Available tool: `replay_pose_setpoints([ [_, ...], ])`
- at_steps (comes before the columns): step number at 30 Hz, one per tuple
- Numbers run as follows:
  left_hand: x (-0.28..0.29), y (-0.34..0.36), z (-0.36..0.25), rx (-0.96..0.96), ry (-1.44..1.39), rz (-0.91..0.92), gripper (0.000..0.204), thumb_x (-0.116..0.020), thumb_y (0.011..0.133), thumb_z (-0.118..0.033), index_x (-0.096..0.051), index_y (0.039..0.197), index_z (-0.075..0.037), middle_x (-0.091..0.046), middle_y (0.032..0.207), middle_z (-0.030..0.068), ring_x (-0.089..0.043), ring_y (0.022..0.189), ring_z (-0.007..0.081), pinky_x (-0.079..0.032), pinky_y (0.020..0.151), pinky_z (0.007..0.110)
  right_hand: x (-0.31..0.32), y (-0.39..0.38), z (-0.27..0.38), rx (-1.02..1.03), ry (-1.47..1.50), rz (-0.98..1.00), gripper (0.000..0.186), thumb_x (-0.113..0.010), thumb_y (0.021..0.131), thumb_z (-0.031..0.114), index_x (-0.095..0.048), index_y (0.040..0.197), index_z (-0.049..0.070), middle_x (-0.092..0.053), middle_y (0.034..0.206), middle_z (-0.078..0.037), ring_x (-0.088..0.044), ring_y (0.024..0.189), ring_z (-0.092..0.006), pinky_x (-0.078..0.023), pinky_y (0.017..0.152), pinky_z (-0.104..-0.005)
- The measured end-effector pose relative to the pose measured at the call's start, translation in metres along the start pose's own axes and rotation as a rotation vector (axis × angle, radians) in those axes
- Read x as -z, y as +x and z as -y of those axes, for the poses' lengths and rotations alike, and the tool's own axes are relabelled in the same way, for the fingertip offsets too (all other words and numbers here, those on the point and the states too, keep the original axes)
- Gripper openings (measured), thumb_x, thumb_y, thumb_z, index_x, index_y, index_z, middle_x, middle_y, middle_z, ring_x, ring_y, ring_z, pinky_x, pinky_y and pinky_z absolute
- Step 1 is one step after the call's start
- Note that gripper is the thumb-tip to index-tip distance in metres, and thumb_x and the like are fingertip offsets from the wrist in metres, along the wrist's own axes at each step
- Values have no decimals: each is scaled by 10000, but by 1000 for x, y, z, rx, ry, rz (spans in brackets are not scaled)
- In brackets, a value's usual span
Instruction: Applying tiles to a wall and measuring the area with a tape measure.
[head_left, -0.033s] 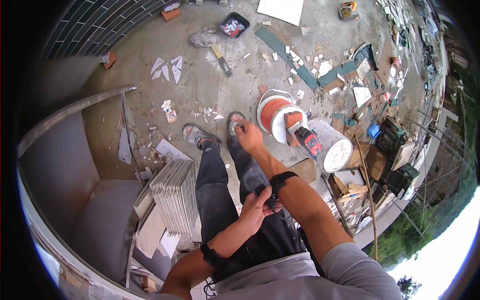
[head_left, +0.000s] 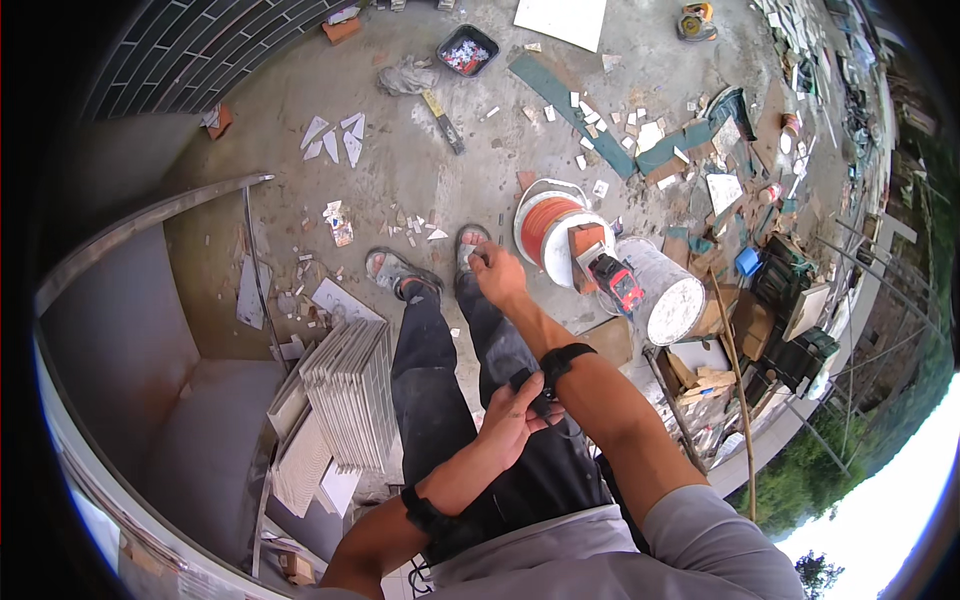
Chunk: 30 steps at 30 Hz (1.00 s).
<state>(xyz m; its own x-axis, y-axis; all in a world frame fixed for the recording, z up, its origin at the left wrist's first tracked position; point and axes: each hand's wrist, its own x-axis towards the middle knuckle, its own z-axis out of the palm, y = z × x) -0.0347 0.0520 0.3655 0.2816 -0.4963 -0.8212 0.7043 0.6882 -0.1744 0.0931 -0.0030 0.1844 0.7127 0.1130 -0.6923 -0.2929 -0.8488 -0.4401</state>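
My left hand reaches across in front of my waist, its thumb and fingers closed on a small black strapped device under my right forearm. A black strap from it wraps round that forearm near the wrist; the part under the arm is hidden. My right hand hangs out ahead over my right foot, curled into a fist, with nothing showing in it. On my left forearm sits another black strap.
Stacked tiles lean at my left beside a metal frame. To the right stand an orange-wound cable reel, a red-and-black tool and a white bucket. Broken tile pieces, a spirit level and a black tub lie ahead.
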Motion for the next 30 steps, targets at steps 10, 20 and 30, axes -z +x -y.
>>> replay_pose_setpoints([
  [10,137,26,-23,-274,932,-102,663,-543,961,-412,-344,1415,28,-610,1193,232,-599,1119,270,-481,938,344,10,-49,-57,25,-178,302,365,-565,884,343,-586,1120,65,-658,1024,-231,-616,985,-414,-474,853,-491],
  [20,250,-3,5,93,1168,-401,1019,-545,822,-648,-253,1441,107,-428,1367,351,-473,1269,408,-369,1063,379,-26,-156,-176,-215,15,843,883,-521,871,608,-374,1371,-105,-444,1383,-305,-437,1296,-402,-339,1084,-395],
  [30,195,-13,-30,-18,1647,-253,539,-605,842,-507,-648,1057,-15,-686,920,201,-656,925,358,-495,818,417,36,-165,-201,-432,-1,777,449,-521,922,369,-532,1248,61,-668,1058,-198,-641,989,-343,-494,798,-448],
])
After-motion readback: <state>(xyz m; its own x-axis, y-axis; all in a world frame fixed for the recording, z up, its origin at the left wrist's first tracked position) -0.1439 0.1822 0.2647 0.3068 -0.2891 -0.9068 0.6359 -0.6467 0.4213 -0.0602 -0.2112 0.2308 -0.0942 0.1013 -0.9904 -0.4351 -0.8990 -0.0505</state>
